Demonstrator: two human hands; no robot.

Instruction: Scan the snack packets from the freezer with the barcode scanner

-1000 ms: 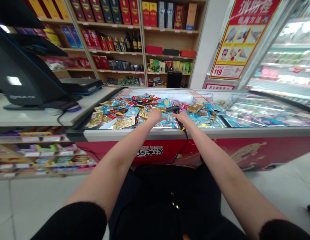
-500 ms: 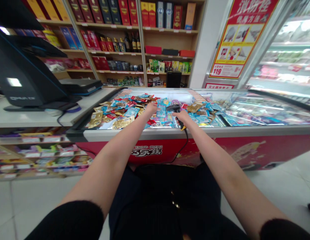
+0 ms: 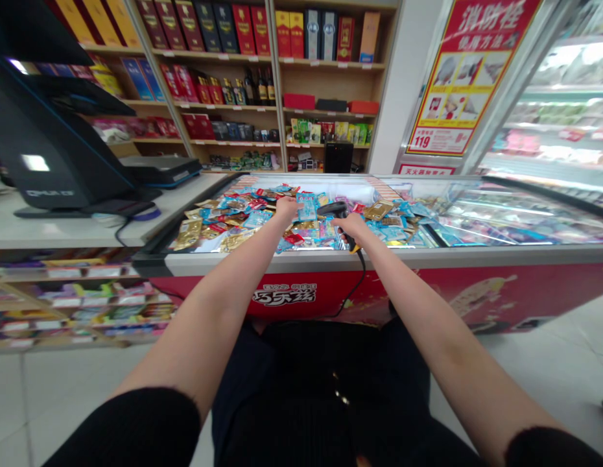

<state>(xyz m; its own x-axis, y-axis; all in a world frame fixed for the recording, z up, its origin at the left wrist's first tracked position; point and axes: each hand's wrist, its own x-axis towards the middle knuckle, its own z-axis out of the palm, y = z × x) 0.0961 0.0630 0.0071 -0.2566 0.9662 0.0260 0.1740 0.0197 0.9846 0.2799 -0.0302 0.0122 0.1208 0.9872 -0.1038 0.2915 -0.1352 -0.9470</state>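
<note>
Leftmost, a dark till (image 3: pixel 53 149) stands on a pale counter (image 3: pixel 82 235), with a flat black device (image 3: pixel 158 170) to its right and goods (image 3: pixel 82 292) in bright packaging on the racks below. Next comes the freezer (image 3: pixel 194 266), red-fronted with a grey rim, its left part heaped with gold, blue and red packs (image 3: pixel 189 232). Behind it, wooden shelves (image 3: pixel 248 57) carry boxes (image 3: pixel 243 29) and bottles (image 3: pixel 266 84). Over the heap, the left hand (image 3: pixel 286 209) pinches a light blue packet (image 3: pixel 307 206) by its left edge, fingertips closed on it; the packet is held face up above the other packs. Just right of the packet is the black head of a scanner (image 3: pixel 332 209), pointing left towards it; whether the two touch, I cannot tell. The right hand (image 3: pixel 353 226) is wrapped around the scanner's handle, yellow at the bottom, from which a black cord (image 3: pixel 364 263) hangs down over the freezer's front. Farther right, more packs lie in the freezer, then a red and yellow poster (image 3: pixel 464 71) is up behind it, and lastly a lit chiller (image 3: pixel 549 117), blurred, lines the right side.
</note>
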